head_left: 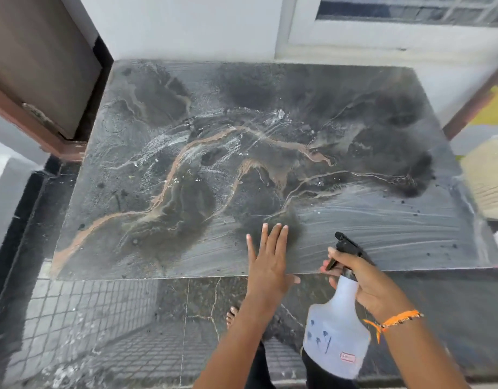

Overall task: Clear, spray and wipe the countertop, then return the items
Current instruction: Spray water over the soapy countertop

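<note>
Dark marbled countertop (242, 164) filling the middle of the frame, wet with streaks and droplets (heaviest around the centre). Left hand (268, 262) at lower centre, flat on the near edge, fingers straight and spread, holding nothing. Right hand (362, 279) at lower right, curled round the neck of a white spray bottle (336, 329), black nozzle aimed over the slab. Orange bracelet (393, 321) on that wrist. Window (410, 12) at upper right.
</note>
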Demonstrator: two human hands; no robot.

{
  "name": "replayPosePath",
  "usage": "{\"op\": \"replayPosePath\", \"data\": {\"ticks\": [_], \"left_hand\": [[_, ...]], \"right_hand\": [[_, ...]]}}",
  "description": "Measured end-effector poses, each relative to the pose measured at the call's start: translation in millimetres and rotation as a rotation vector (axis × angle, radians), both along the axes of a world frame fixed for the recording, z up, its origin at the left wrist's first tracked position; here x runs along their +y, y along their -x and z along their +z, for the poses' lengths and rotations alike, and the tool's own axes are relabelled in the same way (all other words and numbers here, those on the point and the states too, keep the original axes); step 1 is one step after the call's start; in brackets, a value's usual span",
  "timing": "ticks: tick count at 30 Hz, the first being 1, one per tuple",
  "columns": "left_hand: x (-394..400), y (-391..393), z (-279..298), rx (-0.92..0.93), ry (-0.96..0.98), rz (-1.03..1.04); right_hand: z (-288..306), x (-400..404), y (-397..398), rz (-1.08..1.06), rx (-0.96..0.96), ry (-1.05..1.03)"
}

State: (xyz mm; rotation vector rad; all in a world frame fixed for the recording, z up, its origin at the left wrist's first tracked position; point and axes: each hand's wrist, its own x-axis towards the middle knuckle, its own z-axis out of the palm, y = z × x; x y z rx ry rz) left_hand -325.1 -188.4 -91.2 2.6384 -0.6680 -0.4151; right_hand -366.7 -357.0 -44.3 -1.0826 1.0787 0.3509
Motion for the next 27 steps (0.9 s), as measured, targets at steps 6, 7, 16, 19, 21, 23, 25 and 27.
{"op": "replayPosePath", "data": {"ticks": [6,7,16,19,21,23,25,27], "left_hand": [[-69,10,6,-0.013,-0.001,-0.131],[-79,12,6,-0.012,0.002,-0.141],[-177,45,13,-0.006,0.007,-0.185],[-217,57,12,-0.007,-0.004,-0.209],[-241,66,12,0.001,-0.012,-0.225],[-262,76,12,0.007,-0.023,-0.221],[-278,86,14,0.016,-0.027,-0.207],[-294,95,15,0.014,-0.016,-0.195]], "right_hand": [[5,-59,29,-0.086,-0.016,0.075],[5,-65,31,-0.082,-0.006,0.102],[14,-168,70,-0.222,-0.096,-0.004],[12,-206,86,-0.269,-0.086,-0.037],[7,-225,93,-0.275,-0.053,0.015],[3,-241,100,-0.303,-0.034,0.078],[0,-255,108,-0.376,-0.084,0.095],[4,-270,117,-0.316,-0.181,0.124]]}}
